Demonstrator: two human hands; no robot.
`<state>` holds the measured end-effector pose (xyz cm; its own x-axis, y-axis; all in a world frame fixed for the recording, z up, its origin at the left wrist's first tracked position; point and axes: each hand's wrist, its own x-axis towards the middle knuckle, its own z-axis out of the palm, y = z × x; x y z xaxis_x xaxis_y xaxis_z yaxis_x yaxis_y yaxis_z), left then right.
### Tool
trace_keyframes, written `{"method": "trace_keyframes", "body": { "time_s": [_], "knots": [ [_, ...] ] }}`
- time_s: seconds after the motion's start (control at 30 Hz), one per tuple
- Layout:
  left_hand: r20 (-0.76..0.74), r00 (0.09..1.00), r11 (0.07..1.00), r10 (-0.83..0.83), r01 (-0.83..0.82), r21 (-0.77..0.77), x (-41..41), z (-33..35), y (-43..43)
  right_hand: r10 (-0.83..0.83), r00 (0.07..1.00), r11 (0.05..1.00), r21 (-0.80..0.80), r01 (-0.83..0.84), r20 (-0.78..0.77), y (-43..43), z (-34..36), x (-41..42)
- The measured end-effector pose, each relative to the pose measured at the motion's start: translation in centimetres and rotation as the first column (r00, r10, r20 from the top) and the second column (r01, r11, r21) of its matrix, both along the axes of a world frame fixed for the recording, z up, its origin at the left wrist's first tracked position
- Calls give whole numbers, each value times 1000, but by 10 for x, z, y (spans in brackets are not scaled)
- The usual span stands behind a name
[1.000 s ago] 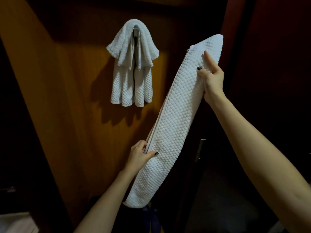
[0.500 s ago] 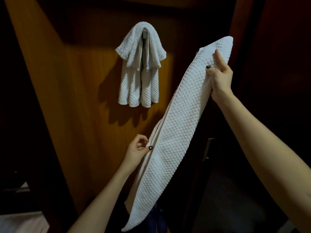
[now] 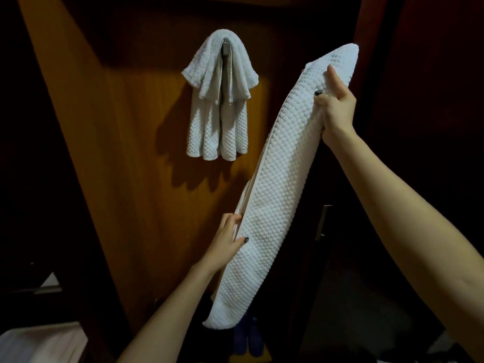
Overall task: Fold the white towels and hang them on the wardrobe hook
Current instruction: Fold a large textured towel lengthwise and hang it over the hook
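On the wooden wardrobe wall (image 3: 131, 179), the hung towel (image 3: 218, 113) sits over the hook (image 3: 225, 48), folded and bunched. Near it, to the right, the long towel (image 3: 275, 205) is up in the air. It is folded into a thin strip and tilted, with its top end high and its bottom end hanging free.

The right hand (image 3: 336, 106) pinches the top part between thumb and fingers, with one finger straight up along the cloth. The left hand (image 3: 226, 239) holds the strip lower down, thumb on the front and fingers curled round the left edge.

That edge shows loose layers. If the left hand lets go, I think the layers could slide apart and the fold would open. The bottom end could flop too, since nothing holds it. The hook looks full. Another towel put on top could slip off, or push the hung towel down.
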<state>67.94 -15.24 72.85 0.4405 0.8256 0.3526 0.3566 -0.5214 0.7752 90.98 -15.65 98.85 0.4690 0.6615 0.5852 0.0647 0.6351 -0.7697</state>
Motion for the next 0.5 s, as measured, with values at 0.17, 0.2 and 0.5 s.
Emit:
{"method": "trace_keyframes", "body": {
  "time_s": [0.17,0.2,0.5],
  "knots": [
    [158,987,999,42,-37,-35,-15,9,8,-63,991,993,-92,74,117,1,7,21],
    [180,981,997,66,-58,-52,-21,13,11,-75,977,988,-118,101,202,0,10,24],
    [231,971,998,59,-56,-21,-77,87,24,-149,877,972,-94,215,457,-1,29,27]
  ]
}}
